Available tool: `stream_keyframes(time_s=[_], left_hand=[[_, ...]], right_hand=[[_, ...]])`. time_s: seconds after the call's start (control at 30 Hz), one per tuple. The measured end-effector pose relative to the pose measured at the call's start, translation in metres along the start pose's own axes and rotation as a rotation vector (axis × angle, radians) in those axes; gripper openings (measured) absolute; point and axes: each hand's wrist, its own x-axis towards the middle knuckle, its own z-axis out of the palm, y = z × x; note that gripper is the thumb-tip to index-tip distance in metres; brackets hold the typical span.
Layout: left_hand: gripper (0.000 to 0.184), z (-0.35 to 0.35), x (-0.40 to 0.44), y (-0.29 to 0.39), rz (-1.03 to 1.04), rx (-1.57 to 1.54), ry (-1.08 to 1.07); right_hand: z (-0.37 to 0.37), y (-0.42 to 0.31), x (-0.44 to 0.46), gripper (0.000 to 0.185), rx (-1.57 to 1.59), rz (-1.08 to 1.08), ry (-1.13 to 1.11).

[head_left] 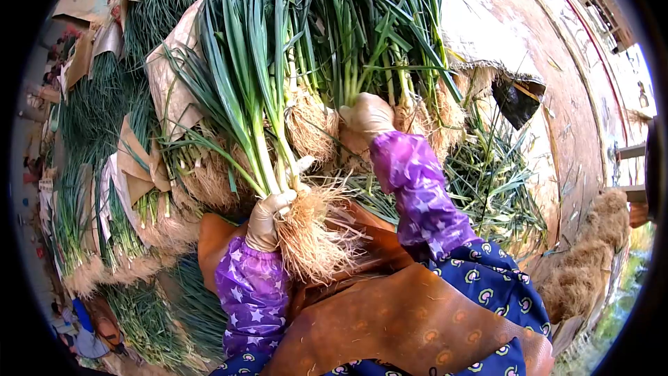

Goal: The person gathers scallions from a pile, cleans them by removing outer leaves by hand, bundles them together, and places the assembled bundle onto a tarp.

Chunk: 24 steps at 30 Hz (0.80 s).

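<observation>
My left hand (271, 217), in a pale glove, is wrapped round the lower stalks of a bunch of leeks (259, 136). Its shaggy, straw-coloured roots (316, 233) hang to the right of the hand, over my apron, and the long green leaves reach up and away. Farther forward, my gloved right hand (369, 115) is closed at the base of other leeks (350, 73) in the pile; the glove hides part of their stalks. Root clumps (309, 125) lie on both sides of it.
Bundles of leeks wrapped in paper (177, 69) are heaped on the left. Loose leaves and trimmings (497, 188) lie to the right, below a white sack (487, 35). A brown apron (390, 320) covers my lap. Matted roots (588, 257) sit at the far right.
</observation>
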Motion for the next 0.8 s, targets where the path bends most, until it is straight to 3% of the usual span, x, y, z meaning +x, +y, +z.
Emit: stream_keyframes(time_s=[0.1, 0.13, 0.17, 0.2, 0.27, 0.33, 0.37, 0.4, 0.43, 0.47, 0.53, 0.6, 0.67, 0.73, 0.8], left_hand=[[0.042, -0.018, -0.007, -0.001, 0.079, -0.008, -0.134], [0.040, -0.049, -0.006, 0.003, 0.171, 0.169, -0.143], [0.038, -0.058, -0.012, 0.009, 0.030, 0.074, 0.030], [0.037, -0.045, -0.014, 0.011, 0.065, 0.052, 0.059], [0.034, -0.019, -0.019, 0.017, 0.137, 0.012, 0.115], [0.033, -0.018, -0.013, -0.001, 0.098, 0.189, 0.188], [0.030, -0.010, -0.016, -0.008, 0.090, 0.319, 0.202], [0.029, -0.017, -0.020, -0.020, 0.023, 0.235, 0.197], [0.028, -0.018, -0.021, -0.024, -0.021, 0.207, 0.175], [0.027, -0.018, -0.022, -0.027, -0.058, 0.180, 0.150], [0.028, -0.021, -0.022, -0.033, -0.030, 0.141, 0.137], [0.029, -0.025, -0.023, -0.036, 0.006, 0.106, 0.126], [0.030, -0.027, -0.026, -0.038, 0.057, 0.193, 0.229], [0.031, -0.036, -0.031, -0.035, 0.110, 0.099, 0.184], [0.030, -0.050, -0.040, -0.034, 0.171, 0.013, 0.217]], right_hand=[[-0.040, -0.035, -0.026, 0.029, 0.463, 0.030, -0.181], [-0.041, -0.038, -0.041, 0.028, 0.610, -0.054, -0.191], [-0.051, -0.047, -0.066, 0.029, 0.775, -0.089, -0.313], [-0.059, -0.052, -0.089, 0.034, 0.942, -0.112, -0.434], [-0.022, -0.037, -0.097, 0.032, 0.819, -0.268, -0.423], [0.005, -0.026, -0.107, 0.033, 0.638, -0.475, -0.352], [0.015, -0.030, -0.113, 0.035, 0.715, -0.510, -0.287], [0.022, -0.032, -0.120, 0.037, 0.793, -0.535, -0.220], [0.014, -0.018, -0.122, 0.037, 0.615, -0.593, -0.305], [0.021, -0.017, -0.116, 0.036, 0.539, -0.744, -0.243], [0.024, -0.008, -0.110, 0.036, 0.601, -0.321, -0.482], [-0.008, -0.025, -0.101, 0.033, 1.278, -0.009, -0.614], [0.011, -0.025, -0.075, 0.044, 1.329, -0.051, -0.606], [-0.019, -0.058, -0.074, 0.042, 0.886, -0.209, -0.422], [-0.027, -0.081, -0.065, 0.034, 0.850, -0.347, -0.171]])
